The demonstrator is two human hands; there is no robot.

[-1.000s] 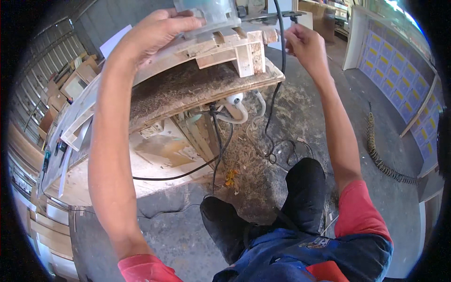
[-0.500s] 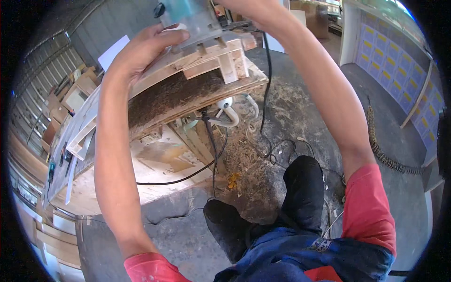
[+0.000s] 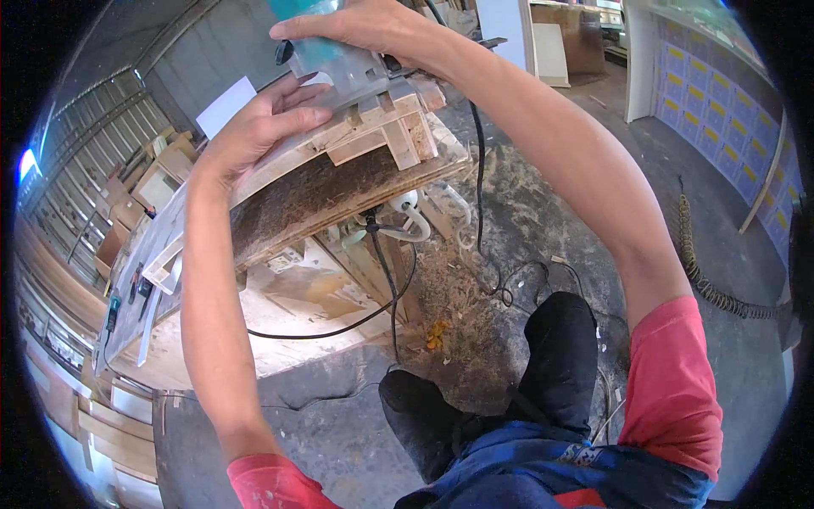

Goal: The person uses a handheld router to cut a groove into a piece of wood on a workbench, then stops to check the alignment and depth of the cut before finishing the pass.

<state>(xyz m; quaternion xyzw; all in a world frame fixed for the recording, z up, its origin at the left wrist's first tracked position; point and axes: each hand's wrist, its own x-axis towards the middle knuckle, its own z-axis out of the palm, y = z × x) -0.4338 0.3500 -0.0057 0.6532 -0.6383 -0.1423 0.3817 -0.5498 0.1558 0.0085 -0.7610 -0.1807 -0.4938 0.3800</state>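
- Gripping trim router (image 3: 315, 56) with right grip (image 3: 363, 24), closed around teal body from above.
- Resting left grip (image 3: 270, 127) on pale wooden frame (image 3: 292, 161), thumb and fingers parted just beside clear base (image 3: 356, 81); cannot tell whether pinching base edge.
- Located router on top of frame, at notched end, above dusty counter (image 3: 284, 204).
- Judged as done: notches (image 3: 387, 100) formed in frame end, right by base.
- Judged as mid-work, with router not yet set aside; cannot tell what remains or whether running, bit being hidden.
- Noted sawdust (image 3: 449, 327) scattered over floor (image 3: 335, 428), consistent with cutting.
- Checked for containers: only box-like brown pieces (image 3: 110, 248) at far left; too small to read as open, closed or filled.
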